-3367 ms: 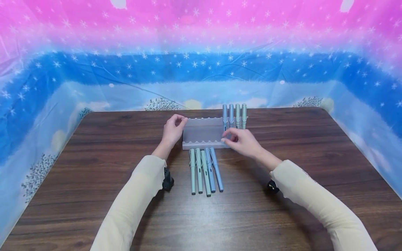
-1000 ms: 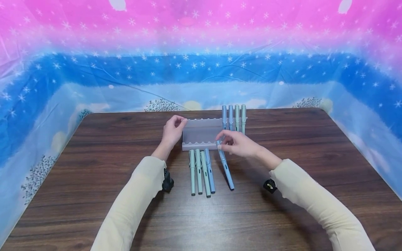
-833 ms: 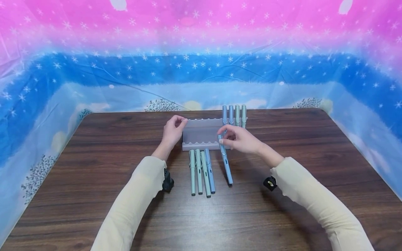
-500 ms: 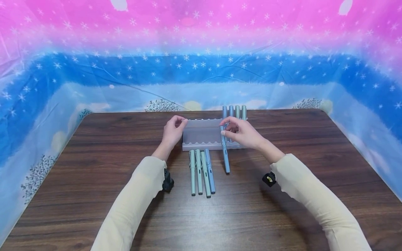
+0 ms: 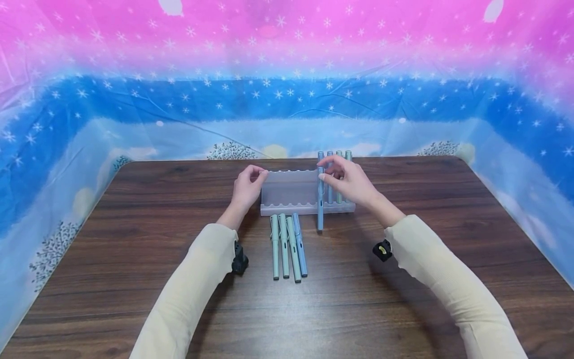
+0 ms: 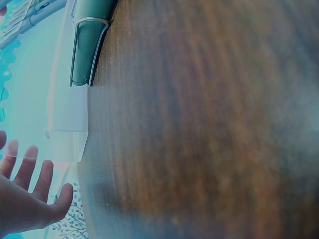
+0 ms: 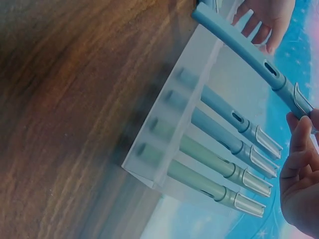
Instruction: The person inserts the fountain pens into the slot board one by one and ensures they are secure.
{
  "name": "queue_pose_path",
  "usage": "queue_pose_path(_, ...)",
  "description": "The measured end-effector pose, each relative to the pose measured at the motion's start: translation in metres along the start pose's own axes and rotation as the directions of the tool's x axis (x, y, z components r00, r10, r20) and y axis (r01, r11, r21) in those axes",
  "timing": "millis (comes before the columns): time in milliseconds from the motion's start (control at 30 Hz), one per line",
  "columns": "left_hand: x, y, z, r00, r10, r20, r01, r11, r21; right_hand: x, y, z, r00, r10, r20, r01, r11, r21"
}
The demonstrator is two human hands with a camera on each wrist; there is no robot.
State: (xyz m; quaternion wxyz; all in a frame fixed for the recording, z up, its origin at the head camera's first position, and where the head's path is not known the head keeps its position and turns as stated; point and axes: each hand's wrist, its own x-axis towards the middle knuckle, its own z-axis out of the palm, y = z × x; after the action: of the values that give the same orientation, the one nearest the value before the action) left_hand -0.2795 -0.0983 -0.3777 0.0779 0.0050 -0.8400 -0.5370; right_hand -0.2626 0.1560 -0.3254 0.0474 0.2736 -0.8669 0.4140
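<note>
A frosted clear pen rack point(image 5: 287, 188) with scalloped edges stands near the back of the table. My left hand point(image 5: 247, 185) pinches its left upper corner between thumb and fingers. My right hand point(image 5: 354, 183) pinches a blue fountain pen point(image 5: 320, 214) by its cap, nib part downward, in front of the rack. In the right wrist view this held pen point(image 7: 239, 45) hangs apart from the slots. Two blue pens point(image 7: 224, 104) and two green pens point(image 7: 207, 157) sit side by side in the rack's right end.
Three green pens point(image 5: 284, 249) and one blue pen point(image 5: 302, 254) lie side by side on the wooden table point(image 5: 358, 309), in front of the rack. A snowflake-patterned cloth point(image 5: 179, 99) hangs behind the table and along its sides.
My right hand has picked up a blue pen from the table group and carried it up and forward to the rack's front. My left hand has stayed at the rack's corner.
</note>
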Motion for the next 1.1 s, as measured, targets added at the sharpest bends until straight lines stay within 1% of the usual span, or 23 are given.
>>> queue_pose_path(167,-0.001,0.001,0.000,1.000,-0.010,0.006,0.010,1.000,-0.004,0.003,0.000,-0.003,0.999,-0.003,-0.052,0.003,1.000,-0.002)
queue_pose_path(300,-0.001,0.001,0.000,1.000,-0.010,0.008,0.010,1.000,-0.001,0.006,-0.001,-0.003,0.996,-0.029,-0.086,0.029,1.000,0.001)
queue_pose_path(467,-0.002,0.002,-0.001,1.000,-0.006,0.008,0.006,1.000,0.000,0.010,-0.003,-0.003,0.989,-0.043,-0.140,0.046,0.999,0.024)
queue_pose_path(500,-0.002,0.002,-0.001,1.000,-0.006,0.009,0.006,1.000,-0.001,0.011,-0.005,-0.003,0.988,-0.043,-0.151,0.048,0.998,0.032)
queue_pose_path(633,-0.001,0.001,-0.001,1.000,-0.007,0.006,0.007,1.000,0.001,0.008,-0.025,-0.006,0.979,-0.050,-0.197,0.058,0.998,0.036)
queue_pose_path(733,-0.001,0.001,-0.001,1.000,-0.006,0.004,0.006,1.000,-0.001,0.009,-0.024,-0.006,0.969,-0.057,-0.242,0.064,0.998,0.023)
queue_pose_path(867,-0.001,0.002,-0.001,1.000,-0.002,0.002,0.002,1.000,-0.001,0.015,-0.001,-0.003,0.951,-0.096,-0.294,0.100,0.995,-0.002)
queue_pose_path(900,-0.001,0.002,-0.001,1.000,-0.001,0.003,0.001,1.000,0.000,0.015,0.000,-0.002,0.947,-0.108,-0.302,0.109,0.994,-0.012)
queue_pose_path(1000,-0.001,0.001,-0.001,1.000,-0.001,0.005,0.001,1.000,0.000,0.016,0.003,0.000,0.938,-0.155,-0.311,0.146,0.988,-0.052)
queue_pose_path(1100,-0.001,0.001,-0.001,1.000,-0.004,0.006,0.004,1.000,0.004,0.016,0.005,0.004,0.934,-0.195,-0.298,0.172,0.980,-0.103)
